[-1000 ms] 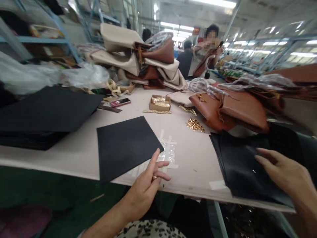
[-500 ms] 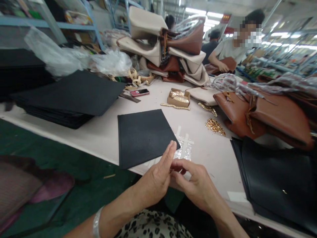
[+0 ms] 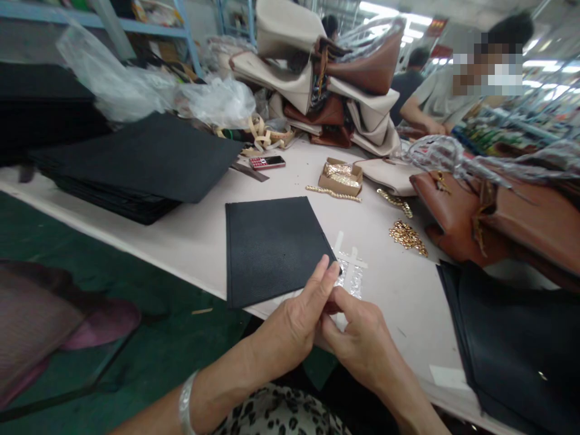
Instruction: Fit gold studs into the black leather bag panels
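Note:
My left hand is at the table's near edge, its fingers stretched upward and its palm turned toward my right hand. My right hand touches it, thumb and forefinger brought together; whatever lies between them is too small or hidden to name. Just beyond my left fingertips lies a flat black panel on the table. Beside the panel's right corner is a clear plastic packet with pale tape strips across it.
Black panels are stacked at left, black sheets at right. Behind are a phone, a small box of gold chain, gold pieces, brown bags and piled bags. A person stands across the table.
The view has shifted, so the table's things appear further right. My right thumb and forefinger have drawn closer together beside my left palm. The person across the table has lowered their arm.

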Motion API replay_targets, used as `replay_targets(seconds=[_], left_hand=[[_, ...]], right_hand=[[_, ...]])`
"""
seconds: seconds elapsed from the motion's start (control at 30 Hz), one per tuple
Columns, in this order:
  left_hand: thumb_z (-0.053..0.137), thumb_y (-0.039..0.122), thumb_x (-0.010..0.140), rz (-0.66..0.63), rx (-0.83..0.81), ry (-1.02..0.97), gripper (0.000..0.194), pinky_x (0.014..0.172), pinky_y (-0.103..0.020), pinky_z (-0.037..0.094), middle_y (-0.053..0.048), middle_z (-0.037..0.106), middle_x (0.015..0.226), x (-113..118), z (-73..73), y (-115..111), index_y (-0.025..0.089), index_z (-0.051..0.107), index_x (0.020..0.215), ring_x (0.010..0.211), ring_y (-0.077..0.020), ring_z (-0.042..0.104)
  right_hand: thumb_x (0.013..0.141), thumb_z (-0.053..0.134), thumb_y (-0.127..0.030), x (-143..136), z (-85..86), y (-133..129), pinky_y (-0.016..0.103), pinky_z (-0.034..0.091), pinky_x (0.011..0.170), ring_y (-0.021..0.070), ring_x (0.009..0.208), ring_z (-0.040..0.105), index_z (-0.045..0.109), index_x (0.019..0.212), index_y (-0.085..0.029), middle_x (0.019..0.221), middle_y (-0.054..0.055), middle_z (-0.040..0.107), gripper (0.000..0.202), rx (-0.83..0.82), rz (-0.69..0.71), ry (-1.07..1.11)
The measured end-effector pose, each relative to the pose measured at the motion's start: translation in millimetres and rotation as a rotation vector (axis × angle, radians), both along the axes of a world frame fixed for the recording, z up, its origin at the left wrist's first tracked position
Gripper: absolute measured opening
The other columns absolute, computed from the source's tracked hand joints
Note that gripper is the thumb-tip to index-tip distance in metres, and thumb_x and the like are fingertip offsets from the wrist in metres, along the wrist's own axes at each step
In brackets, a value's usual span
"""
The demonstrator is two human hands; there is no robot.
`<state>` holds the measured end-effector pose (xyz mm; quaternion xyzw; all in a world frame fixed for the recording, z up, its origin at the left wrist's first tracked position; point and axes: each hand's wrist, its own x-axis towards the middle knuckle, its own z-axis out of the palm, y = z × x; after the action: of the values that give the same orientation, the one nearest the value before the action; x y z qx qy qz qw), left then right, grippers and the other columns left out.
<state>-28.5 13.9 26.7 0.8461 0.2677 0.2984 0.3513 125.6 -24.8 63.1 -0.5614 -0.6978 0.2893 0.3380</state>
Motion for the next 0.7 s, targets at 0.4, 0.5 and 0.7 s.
replay_targets(seconds=[0.4, 0.5, 0.7], left_hand=[[0.044, -0.002, 0.085, 0.026, -0.047, 0.054, 0.095, 0.105, -0.047, 0.05, -0.015, -0.001, 0.165, -2, 0.5, 4, 0.034, -0.008, 0.156, 0.136, -0.0341, 0.046], [0.04, -0.004, 0.084, 0.024, -0.083, 0.031, 0.092, 0.111, -0.045, 0.044, -0.014, 0.002, 0.166, -11, 4.6, 6, 0.03, -0.004, 0.157, 0.141, -0.0311, 0.04], [0.035, 0.007, 0.094, 0.247, -0.255, -0.216, 0.066, 0.108, -0.039, 0.047, -0.01, 0.034, 0.158, -44, 9.3, 3, 0.028, 0.02, 0.155, 0.134, -0.0228, 0.05]], right_hand=[[0.08, 0.051, -0.014, -19, -15.4, 13, 0.026, 0.047, 0.058, 0.019, 0.065, 0.066, 0.058, 0.091, -0.021, 0.075, 0.003, 0.068, 0.015, 0.1, -0.149, -0.077], [0.082, 0.051, -0.019, -25, -11.7, 18, 0.027, 0.048, 0.058, 0.019, 0.066, 0.065, 0.06, 0.091, -0.021, 0.075, 0.003, 0.069, 0.013, 0.037, -0.137, 0.012], [0.083, 0.062, -0.031, -20, -15.0, 60, 0.027, 0.053, 0.068, 0.018, 0.073, 0.066, 0.064, 0.086, -0.02, 0.077, 0.003, 0.069, 0.012, -0.164, -0.049, 0.342]])
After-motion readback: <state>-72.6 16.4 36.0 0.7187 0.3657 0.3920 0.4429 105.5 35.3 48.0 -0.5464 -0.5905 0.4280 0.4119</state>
